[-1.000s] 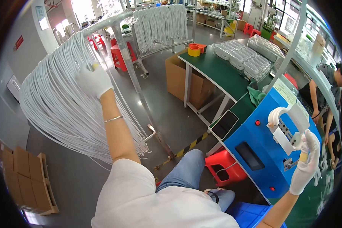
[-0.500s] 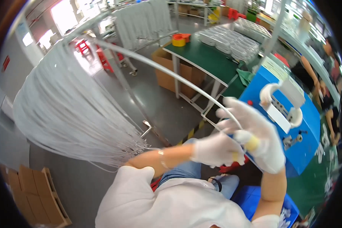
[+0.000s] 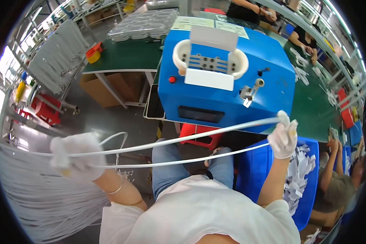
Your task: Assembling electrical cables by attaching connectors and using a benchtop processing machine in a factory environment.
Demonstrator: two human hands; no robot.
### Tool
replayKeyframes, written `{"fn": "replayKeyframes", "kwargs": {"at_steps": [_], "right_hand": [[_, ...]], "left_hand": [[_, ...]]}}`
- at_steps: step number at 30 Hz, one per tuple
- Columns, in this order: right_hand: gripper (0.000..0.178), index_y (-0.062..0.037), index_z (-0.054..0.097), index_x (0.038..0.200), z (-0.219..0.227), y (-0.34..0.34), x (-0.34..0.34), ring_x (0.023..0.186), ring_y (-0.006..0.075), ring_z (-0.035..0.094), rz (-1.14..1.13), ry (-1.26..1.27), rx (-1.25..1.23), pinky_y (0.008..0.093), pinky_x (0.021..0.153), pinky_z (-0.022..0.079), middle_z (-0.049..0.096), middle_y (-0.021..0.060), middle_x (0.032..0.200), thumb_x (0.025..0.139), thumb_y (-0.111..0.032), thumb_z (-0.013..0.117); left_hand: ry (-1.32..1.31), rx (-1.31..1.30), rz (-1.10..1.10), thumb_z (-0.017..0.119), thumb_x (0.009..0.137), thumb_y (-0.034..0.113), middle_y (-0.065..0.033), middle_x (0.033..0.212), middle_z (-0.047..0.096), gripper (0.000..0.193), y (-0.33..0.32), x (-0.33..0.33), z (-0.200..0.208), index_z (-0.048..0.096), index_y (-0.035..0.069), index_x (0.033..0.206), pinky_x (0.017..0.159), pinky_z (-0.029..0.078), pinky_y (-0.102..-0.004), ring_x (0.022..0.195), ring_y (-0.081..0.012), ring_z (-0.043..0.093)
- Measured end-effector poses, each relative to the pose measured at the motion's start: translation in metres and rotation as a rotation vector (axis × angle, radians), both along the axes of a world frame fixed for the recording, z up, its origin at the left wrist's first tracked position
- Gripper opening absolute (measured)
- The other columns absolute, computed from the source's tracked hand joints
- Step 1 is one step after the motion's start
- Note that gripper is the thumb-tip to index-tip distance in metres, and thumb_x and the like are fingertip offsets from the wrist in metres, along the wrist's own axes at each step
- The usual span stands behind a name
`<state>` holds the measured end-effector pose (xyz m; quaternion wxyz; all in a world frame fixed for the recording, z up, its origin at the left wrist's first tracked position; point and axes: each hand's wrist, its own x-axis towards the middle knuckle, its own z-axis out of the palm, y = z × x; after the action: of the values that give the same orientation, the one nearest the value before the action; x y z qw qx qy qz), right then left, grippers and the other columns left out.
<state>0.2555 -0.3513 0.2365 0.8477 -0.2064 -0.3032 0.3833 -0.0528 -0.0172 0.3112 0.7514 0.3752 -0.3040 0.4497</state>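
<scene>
A white cable [image 3: 166,144] is stretched in two strands across my front, with a small loop sticking up beside my left hand. My left hand [image 3: 78,156], in a white glove and slightly blurred, is closed around the strands at the left. My right hand [image 3: 284,137], gloved too, grips the cable's other end at the right, just below the front of a blue machine [image 3: 240,103]. On top of that machine are a white two-lobed guide [image 3: 240,65] with a raised clear cover, a red button [image 3: 172,79] and a metal clamp-like fitting [image 3: 251,93].
Many white cables [image 3: 49,195] hang from a rack at lower left. A blue bin [image 3: 252,162] holding white scraps stands by my right arm. A red stool [image 3: 199,136] is under the machine. Clear trays [image 3: 144,24] and yellow tape [image 3: 93,56] lie on the green table. Co-workers sit at right.
My view has turned right toward the blue machine. My hands, close together before, are now wide apart, with the cable drawn out between them.
</scene>
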Motion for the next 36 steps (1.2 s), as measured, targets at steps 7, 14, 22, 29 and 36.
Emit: {"fn": "replayKeyframes", "kwargs": {"at_steps": [7,14,22,29,36], "right_hand": [[0.042,0.0037,0.056,0.121,0.028,-0.012,-0.019,0.112,0.0214,0.054,-1.453,-1.179,-1.119,0.0349,0.099,0.040,0.058,0.0140,0.120,0.099,-0.028,0.041],[0.042,0.0014,0.066,0.103,0.044,0.056,-0.082,0.087,0.0150,0.059,-0.234,-0.875,-0.964,0.0269,0.079,0.045,0.065,0.0081,0.091,0.092,-0.038,0.056],[0.020,0.0003,0.065,0.082,0.038,0.012,-0.042,0.062,0.0057,0.042,-0.841,-0.865,-0.960,0.0198,0.057,0.033,0.059,0.0006,0.074,0.091,-0.014,0.056],[0.013,0.0010,0.062,0.086,0.044,0.006,-0.027,0.076,0.0083,0.053,-1.037,-0.909,-0.921,0.0208,0.069,0.040,0.063,0.0032,0.082,0.090,-0.009,0.056],[0.013,-0.0008,0.063,0.086,0.044,0.001,-0.015,0.068,0.0051,0.046,-1.052,-0.912,-0.974,0.0192,0.060,0.035,0.063,0.0013,0.080,0.091,-0.011,0.056]], "left_hand": [[0.417,-0.278,-0.144,0.048,0.095,0.022,-0.0016,0.065,0.052,0.019,-0.029,0.022,-0.037,0.046,0.013,0.079,0.036,0.033,-0.0239,0.044,-0.0094,0.041],[0.908,0.019,-0.053,0.051,0.095,0.036,-0.0027,0.061,0.052,0.036,-0.091,0.123,-0.029,0.057,0.001,0.089,0.039,0.026,-0.0185,0.043,-0.0060,0.040],[0.866,-0.174,0.164,0.059,0.092,0.017,0.0004,0.068,0.055,0.014,-0.002,0.134,-0.018,0.057,0.003,0.091,0.037,0.025,-0.0149,0.042,-0.0001,0.037],[0.922,-0.088,0.243,0.060,0.091,0.015,-0.0036,0.069,0.058,0.014,0.004,0.152,-0.006,0.057,0.001,0.091,0.036,0.025,-0.0154,0.041,-0.0010,0.036],[0.966,-0.004,0.528,0.060,0.090,0.007,-0.0038,0.075,0.062,0.008,-0.011,0.163,-0.015,0.058,0.000,0.093,0.045,0.035,-0.0144,0.054,-0.0009,0.047]]}}
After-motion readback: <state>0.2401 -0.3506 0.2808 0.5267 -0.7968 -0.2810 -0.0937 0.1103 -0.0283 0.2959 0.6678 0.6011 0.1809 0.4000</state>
